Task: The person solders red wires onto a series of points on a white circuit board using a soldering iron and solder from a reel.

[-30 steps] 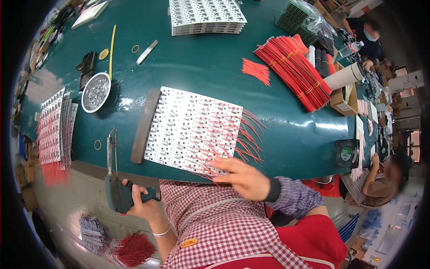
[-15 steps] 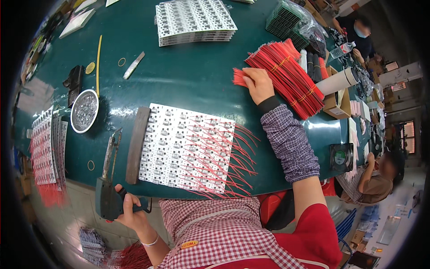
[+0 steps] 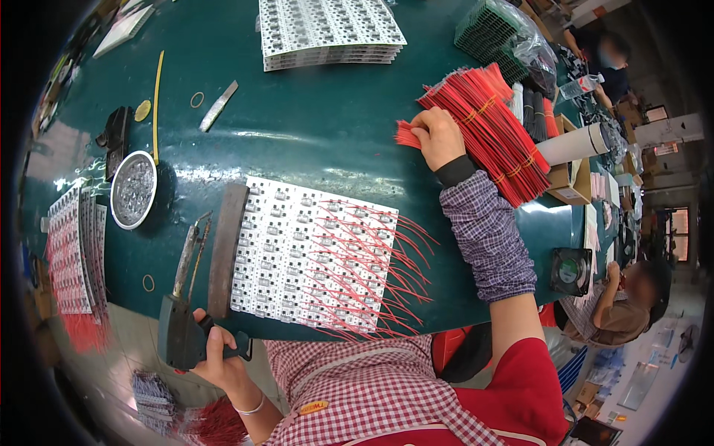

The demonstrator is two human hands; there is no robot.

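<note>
The right hand (image 3: 439,137) pinches a small bunch of red wires (image 3: 407,134) near the worktop's right edge, beside the big wire pile (image 3: 491,130). The left hand (image 3: 217,355) grips a soldering gun (image 3: 182,327) at the near edge. A round metal dish (image 3: 134,189) sits toward the left edge; its contents are unclear. A wired circuit panel (image 3: 312,256) lies on the green worktop (image 3: 312,141); more panels (image 3: 327,31) are stacked at the far edge.
</note>
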